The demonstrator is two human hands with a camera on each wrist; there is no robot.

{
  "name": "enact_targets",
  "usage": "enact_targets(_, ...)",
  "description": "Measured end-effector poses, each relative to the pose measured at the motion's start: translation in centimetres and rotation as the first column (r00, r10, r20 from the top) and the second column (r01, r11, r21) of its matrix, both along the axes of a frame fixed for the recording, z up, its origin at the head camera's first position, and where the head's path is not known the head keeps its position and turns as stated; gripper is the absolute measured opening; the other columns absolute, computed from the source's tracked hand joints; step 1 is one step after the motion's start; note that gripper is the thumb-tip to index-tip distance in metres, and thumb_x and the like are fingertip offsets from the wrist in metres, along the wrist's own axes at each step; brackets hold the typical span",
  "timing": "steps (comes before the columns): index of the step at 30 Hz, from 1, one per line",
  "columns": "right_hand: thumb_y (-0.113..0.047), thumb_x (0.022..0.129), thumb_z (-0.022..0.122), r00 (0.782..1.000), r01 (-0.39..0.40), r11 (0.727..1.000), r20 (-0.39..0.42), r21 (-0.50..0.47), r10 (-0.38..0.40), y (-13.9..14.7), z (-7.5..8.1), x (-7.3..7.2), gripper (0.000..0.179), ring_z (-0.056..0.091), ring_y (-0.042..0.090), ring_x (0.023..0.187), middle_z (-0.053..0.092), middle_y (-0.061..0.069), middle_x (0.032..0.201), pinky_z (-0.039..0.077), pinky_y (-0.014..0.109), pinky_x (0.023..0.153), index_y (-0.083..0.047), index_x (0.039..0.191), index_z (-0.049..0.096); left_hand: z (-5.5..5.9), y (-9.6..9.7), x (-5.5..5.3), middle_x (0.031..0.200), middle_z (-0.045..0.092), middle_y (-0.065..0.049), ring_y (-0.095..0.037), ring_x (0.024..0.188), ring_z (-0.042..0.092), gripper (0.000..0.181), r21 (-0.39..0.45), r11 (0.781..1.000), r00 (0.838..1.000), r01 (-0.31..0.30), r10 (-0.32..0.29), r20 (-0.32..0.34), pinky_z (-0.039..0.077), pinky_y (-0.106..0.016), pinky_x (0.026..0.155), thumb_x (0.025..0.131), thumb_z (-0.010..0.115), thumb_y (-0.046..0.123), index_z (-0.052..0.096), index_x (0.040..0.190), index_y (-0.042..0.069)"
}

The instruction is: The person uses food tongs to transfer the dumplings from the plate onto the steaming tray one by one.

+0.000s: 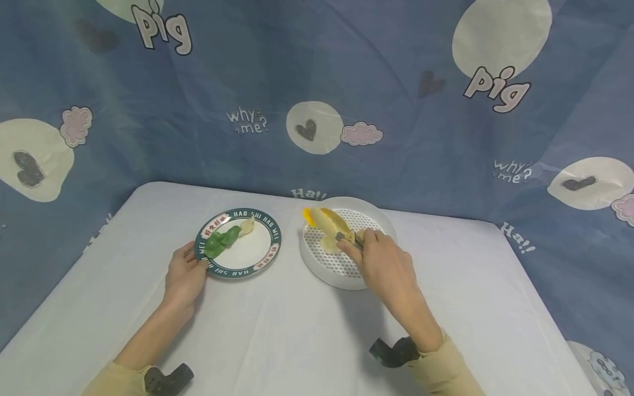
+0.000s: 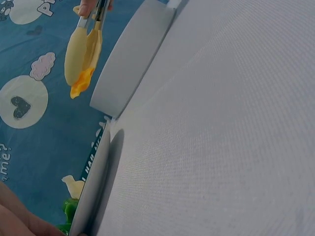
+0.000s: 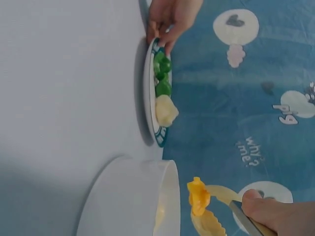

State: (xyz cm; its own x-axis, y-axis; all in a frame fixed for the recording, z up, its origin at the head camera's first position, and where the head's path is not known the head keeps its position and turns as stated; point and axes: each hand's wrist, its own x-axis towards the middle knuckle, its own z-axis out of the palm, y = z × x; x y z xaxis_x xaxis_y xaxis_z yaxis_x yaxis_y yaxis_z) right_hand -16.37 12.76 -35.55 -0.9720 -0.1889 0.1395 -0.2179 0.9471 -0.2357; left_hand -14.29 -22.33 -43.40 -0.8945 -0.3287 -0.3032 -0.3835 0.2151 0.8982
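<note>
My right hand [image 1: 388,269] grips metal-armed tongs [image 1: 331,223] with pale yellow heads. Between the heads they pinch an orange-yellow dumpling-like piece [image 3: 199,195], held above the rim of a round white steamer basket [image 1: 342,268] with a perforated floor. Inside the basket, partly hidden under the tongs, lies a pale yellow piece [image 1: 330,245]. To the left, my left hand [image 1: 184,278] holds the near-left rim of a white plate [image 1: 253,248] with a green lettered border, thumb and fingers at its edge. On the plate sit green dumpling-like pieces [image 1: 216,245] and a cream-coloured one [image 1: 246,226].
The plate and basket stand apart on a white-covered table [image 1: 292,335], both toward its far edge. Behind hangs a blue printed cloth [image 1: 238,71]. Dark wrist-worn devices [image 1: 394,352] sit at both sleeve cuffs.
</note>
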Motion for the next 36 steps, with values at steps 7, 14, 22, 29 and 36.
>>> enact_targets(7, -0.060, 0.106, 0.059, 1.000, 0.003, 1.000, -0.003, 0.002, -0.003, 0.1, 0.0, 0.1, 0.056, 0.049, 0.018, 0.066, 0.052, 0.005, 0.079, 0.036, 0.028, 0.047, -0.004, 0.100, 0.063, 0.0, -0.2, 0.2, 0.175, 0.020, -0.033, -0.047, 0.161, 0.034, 0.074, 0.003, 1.000, 1.000, 0.003, -0.003, 0.005, 0.040, -0.051, 0.134, 0.107, 0.036, 0.003, -0.002, 0.171, -0.003)
enact_targets(14, -0.060, 0.106, 0.058, 1.000, 0.015, 1.000, 0.011, -0.008, -0.015, 0.2, 0.1, 0.2, 0.056, 0.049, 0.019, 0.067, 0.053, 0.006, 0.081, 0.036, 0.028, 0.047, -0.006, 0.098, 0.062, -0.1, -0.4, 0.2, 0.175, 0.022, -0.034, -0.047, 0.160, 0.036, 0.074, 0.009, 1.000, 1.000, -0.006, 0.006, 0.000, 0.041, -0.051, 0.133, 0.107, 0.036, 0.002, -0.002, 0.171, -0.003)
enact_targets(22, -0.067, 0.102, 0.060, 1.000, 0.022, 0.999, -0.004, -0.032, -0.022, 0.2, 0.1, 0.1, 0.063, 0.052, 0.019, 0.070, 0.059, 0.006, 0.086, 0.043, 0.030, 0.049, -0.004, 0.107, 0.065, -0.2, -0.3, 0.2, 0.175, 0.022, -0.034, -0.048, 0.161, 0.034, 0.075, 0.006, 1.000, 1.000, -0.015, 0.015, 0.001, 0.039, -0.053, 0.134, 0.107, 0.037, 0.003, -0.001, 0.171, -0.003)
enact_targets(29, -0.076, 0.098, 0.058, 0.999, 0.032, 0.999, 0.032, -0.023, -0.032, -0.2, 0.0, 0.1, 0.079, 0.063, 0.024, 0.080, 0.067, 0.009, 0.097, 0.059, 0.043, 0.059, 0.000, 0.120, 0.068, -0.1, -0.2, 0.1, 0.174, 0.022, -0.035, -0.048, 0.160, 0.035, 0.074, 0.006, 1.000, 1.000, -0.015, 0.015, -0.005, 0.040, -0.052, 0.134, 0.107, 0.036, 0.002, -0.001, 0.171, -0.003)
enact_targets(36, -0.077, 0.097, 0.059, 0.999, 0.003, 1.000, 0.040, -0.012, -0.003, -1.5, -0.4, 0.2, 0.083, 0.068, 0.025, 0.087, 0.071, 0.010, 0.102, 0.064, 0.047, 0.066, 0.001, 0.124, 0.069, -0.1, 0.0, 0.1, 0.175, 0.021, -0.035, -0.049, 0.161, 0.034, 0.074, 0.006, 1.000, 1.000, -0.013, 0.013, -0.009, 0.038, -0.052, 0.135, 0.108, 0.036, 0.002, -0.002, 0.171, -0.003)
